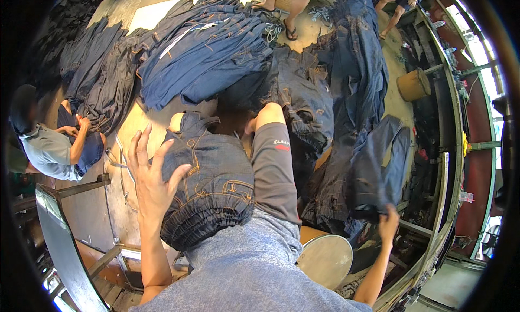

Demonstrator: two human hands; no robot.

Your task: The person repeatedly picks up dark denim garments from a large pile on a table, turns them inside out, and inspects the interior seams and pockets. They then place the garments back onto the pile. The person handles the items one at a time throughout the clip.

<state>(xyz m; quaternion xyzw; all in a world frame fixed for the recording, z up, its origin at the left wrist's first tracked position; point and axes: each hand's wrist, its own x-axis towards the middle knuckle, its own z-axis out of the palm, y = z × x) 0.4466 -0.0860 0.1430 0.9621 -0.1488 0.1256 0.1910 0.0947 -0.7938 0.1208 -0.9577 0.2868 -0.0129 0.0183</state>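
Heathered-blue fabric shirt (254, 274) foremost; left hand (153, 181), fingers spread; right hand (388, 224) (blurred) grips dark-blue denim garment (379, 166): loose pinch risks dropping.

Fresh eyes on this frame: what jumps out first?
First, the big blue denim heap at upper centre. Then the raised left hand, fingers spread, by dark jeans draped over the left thigh. Lower right, the right hand seems to grip a motion-blurred garment.
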